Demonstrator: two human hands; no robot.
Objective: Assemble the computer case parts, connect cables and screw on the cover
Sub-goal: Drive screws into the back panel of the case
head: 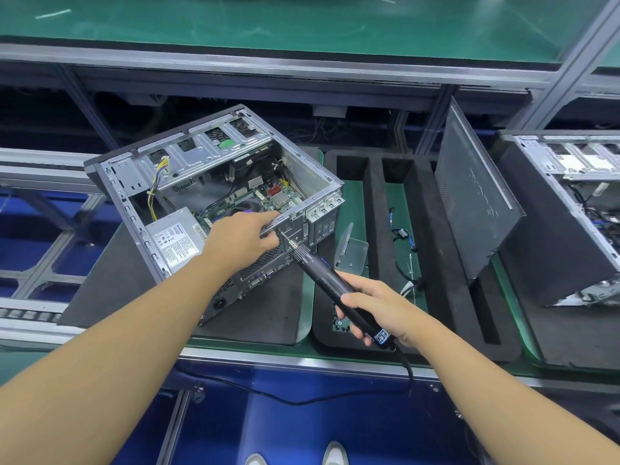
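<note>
An open grey computer case (141,182) lies on its side on a dark mat, with the motherboard (278,196) and a silver power supply (174,239) showing inside. My left hand (240,236) grips the case's near rear rim, fingers curled over the edge. My right hand (379,307) holds a black corded electric screwdriver (322,273). Its bit touches the rear edge of the case just beside my left fingers. The dark side cover (469,199) leans upright to the right, apart from the case.
A black foam tray (372,209) with long slots holds loose cables (402,236) right of the case. A clear plastic holder (349,246) stands beside it. A second open case (577,209) sits at far right. The bench's metal front edge (302,360) runs below.
</note>
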